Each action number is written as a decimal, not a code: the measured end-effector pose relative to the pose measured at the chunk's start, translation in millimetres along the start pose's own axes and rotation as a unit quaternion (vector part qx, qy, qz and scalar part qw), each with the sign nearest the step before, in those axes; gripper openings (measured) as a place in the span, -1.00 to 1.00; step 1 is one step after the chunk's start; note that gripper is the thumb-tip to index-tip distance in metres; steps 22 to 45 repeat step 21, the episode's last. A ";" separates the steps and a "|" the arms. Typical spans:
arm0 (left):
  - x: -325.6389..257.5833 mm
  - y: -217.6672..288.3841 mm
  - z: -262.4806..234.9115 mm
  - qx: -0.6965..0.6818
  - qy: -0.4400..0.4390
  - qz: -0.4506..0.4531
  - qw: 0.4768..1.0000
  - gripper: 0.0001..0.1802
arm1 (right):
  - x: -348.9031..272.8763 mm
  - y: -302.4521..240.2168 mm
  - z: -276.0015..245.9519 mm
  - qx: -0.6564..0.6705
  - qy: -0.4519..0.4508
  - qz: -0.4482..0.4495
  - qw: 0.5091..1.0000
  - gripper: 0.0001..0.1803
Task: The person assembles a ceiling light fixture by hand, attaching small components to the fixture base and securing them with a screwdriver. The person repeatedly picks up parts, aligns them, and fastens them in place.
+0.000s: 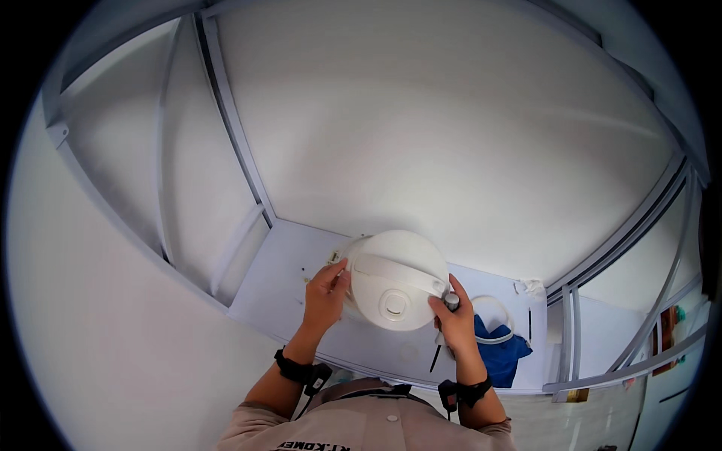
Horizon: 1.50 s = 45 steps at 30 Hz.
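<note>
A white, rounded rice cooker (380, 301) stands in front of me, with a broad band-like handle across its lid and a small square vent at the near side. My left hand (326, 293) is at its left edge, fingers bent in against the rim. On the opposite side my right hand (456, 319) has its fingertips on the lid's edge near the handle's end. Tucked in that same hand is a screwdriver (451, 301), its grey handle end up and its dark shaft pointing down toward the table. The cooker's underside is hidden.
Beside my right forearm lie a blue cloth (500, 361) and a white curved ring-like strip (492, 340). Crumpled white plastic (529, 288) rests at the far right. Small parts (333, 258) sit left of the cooker on the white table (274, 289). Metal frame posts (237, 143) enclose the bench.
</note>
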State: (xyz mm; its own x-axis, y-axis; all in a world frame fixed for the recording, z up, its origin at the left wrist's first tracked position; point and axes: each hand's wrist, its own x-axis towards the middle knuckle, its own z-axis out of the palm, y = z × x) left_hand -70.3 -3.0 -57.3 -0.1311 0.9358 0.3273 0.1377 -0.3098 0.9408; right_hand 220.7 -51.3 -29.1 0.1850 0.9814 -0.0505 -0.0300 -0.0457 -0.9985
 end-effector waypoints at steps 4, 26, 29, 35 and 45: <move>29.8 -3.3 -24.6 0.050 -0.041 -0.033 0.997 -0.66 | 19.6 -2.1 28.8 -0.028 -0.001 0.020 0.999 -0.14; 57.4 -45.1 -65.6 -0.003 -0.154 -0.044 0.987 -0.43 | 40.6 -26.9 73.5 -0.369 0.015 0.012 0.929 -0.10; 57.4 -45.1 -65.6 -0.003 -0.154 -0.044 0.987 -0.43 | 40.6 -26.9 73.5 -0.369 0.015 0.012 0.929 -0.10; 57.4 -45.1 -65.6 -0.003 -0.154 -0.044 0.987 -0.43 | 40.6 -26.9 73.5 -0.369 0.015 0.012 0.929 -0.10; 57.4 -45.1 -65.6 -0.003 -0.154 -0.044 0.987 -0.43 | 40.6 -26.9 73.5 -0.369 0.015 0.012 0.929 -0.10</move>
